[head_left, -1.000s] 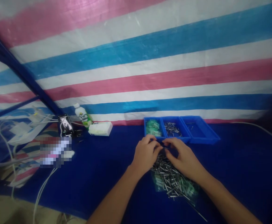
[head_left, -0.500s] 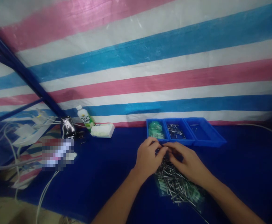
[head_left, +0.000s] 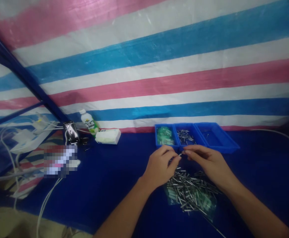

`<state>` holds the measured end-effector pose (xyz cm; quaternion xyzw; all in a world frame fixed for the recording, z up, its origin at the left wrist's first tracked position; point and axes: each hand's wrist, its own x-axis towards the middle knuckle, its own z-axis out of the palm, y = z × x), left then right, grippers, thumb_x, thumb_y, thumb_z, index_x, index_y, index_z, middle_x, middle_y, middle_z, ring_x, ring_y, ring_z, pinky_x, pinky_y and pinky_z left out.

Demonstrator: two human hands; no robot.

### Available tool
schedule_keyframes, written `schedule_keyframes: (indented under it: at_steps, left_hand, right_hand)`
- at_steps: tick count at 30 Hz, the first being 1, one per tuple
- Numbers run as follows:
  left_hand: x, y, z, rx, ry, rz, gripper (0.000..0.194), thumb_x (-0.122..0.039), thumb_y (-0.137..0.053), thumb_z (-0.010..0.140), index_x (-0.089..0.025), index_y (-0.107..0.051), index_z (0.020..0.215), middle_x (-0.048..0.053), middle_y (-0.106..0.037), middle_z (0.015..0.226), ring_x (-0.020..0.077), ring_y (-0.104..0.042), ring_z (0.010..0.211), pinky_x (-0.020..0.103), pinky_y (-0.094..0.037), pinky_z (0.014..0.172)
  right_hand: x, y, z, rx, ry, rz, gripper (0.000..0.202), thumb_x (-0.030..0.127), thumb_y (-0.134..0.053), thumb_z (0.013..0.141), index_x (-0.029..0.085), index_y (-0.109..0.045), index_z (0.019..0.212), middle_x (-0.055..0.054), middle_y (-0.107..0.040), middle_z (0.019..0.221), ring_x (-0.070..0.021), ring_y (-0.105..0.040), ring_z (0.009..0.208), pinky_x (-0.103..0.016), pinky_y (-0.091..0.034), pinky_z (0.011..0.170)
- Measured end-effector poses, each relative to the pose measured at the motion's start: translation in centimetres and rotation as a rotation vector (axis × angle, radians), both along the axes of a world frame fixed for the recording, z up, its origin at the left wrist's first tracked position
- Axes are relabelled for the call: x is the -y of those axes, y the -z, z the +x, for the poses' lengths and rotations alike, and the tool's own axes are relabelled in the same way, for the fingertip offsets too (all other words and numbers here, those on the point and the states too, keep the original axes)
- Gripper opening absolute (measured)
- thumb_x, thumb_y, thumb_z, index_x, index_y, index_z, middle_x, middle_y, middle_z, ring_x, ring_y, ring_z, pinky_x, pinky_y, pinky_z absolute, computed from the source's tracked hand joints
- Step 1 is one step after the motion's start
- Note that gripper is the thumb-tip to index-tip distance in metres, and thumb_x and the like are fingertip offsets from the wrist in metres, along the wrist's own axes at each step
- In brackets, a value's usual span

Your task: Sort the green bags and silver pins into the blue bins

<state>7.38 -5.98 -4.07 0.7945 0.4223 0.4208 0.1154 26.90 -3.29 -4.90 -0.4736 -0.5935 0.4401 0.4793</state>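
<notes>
My left hand is closed in a pinch, with the end of a small thin metal pin showing at its thumb and fingertips. Close on the right, my right hand also has thumb and forefinger pinched together near the same spot; what sits between them is too small to make out. Below both hands lies a loose pile of shiny metal pins, on top of clear plastic bags with green markings. One longer thin rod points from the pile toward the lower right.
Behind the hands stands a blue three-part tray with green packets at left, metal pins in the middle and a few at right. A tissue pack, bottle and white cables are on the left.
My right hand has moved slightly right, away from the left, so a gap shows between them. The small pin at the left fingertips is now visible, and more of the pile shows.
</notes>
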Motion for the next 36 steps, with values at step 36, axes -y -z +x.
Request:
schedule_keyframes:
  at_steps: [36]
  left_hand:
    - [-0.3,0.1,-0.1,0.057,-0.161,0.002,0.013,-0.01,-0.054,0.08,-0.019,-0.062,0.075,0.002,-0.065,0.089,0.0147,-0.063,0.077,0.028,-0.051,0.073]
  right_hand:
    - [0.7,-0.1,-1.1,0.119,-0.042,0.091,0.031,0.05,-0.068,0.085,0.021,-0.074,0.094,-0.005,-0.07,0.082,-0.0207,-0.062,0.072,-0.034,-0.048,0.064]
